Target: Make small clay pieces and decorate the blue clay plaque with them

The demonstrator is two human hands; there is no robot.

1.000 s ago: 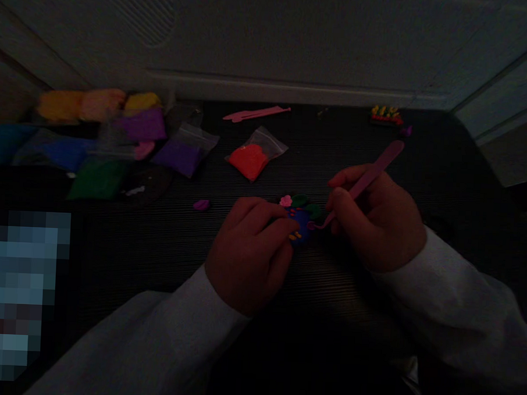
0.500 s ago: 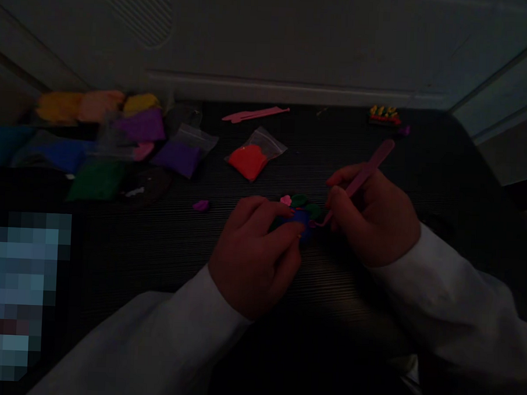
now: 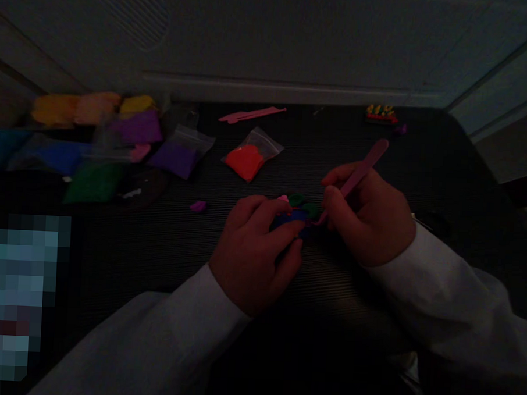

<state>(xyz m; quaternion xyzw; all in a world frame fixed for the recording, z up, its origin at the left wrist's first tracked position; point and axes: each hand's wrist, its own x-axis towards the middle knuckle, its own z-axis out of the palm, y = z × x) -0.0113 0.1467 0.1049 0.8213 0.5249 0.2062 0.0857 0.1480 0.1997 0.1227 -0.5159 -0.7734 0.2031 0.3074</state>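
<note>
A blue clay piece [image 3: 291,220] lies on the dark table, partly covered by the fingers of my left hand [image 3: 259,252]. My left hand is closed over it, fingers and thumb pressed on its near side. Green leaf-shaped pieces [image 3: 310,210] and a small pink flower [image 3: 283,198] sit along its far edge. My right hand [image 3: 367,219] grips a pink clay modelling tool [image 3: 361,174] like a pen. The tool's thin bent tip meets the right side of the blue clay, close to my left fingertips. Dim light hides fine detail there.
Bags of coloured clay, among them a green one [image 3: 93,182] and a purple one [image 3: 173,158], crowd the left. Ahead lie a red clay bag [image 3: 245,162] and another pink tool [image 3: 252,115]. A purple clay lump [image 3: 198,206] and a red-yellow model [image 3: 380,114] are nearby.
The tool in my right hand has shifted slightly left, its tip now further in over the blue clay. My left hand keeps its hold; the whole view has drifted a little.
</note>
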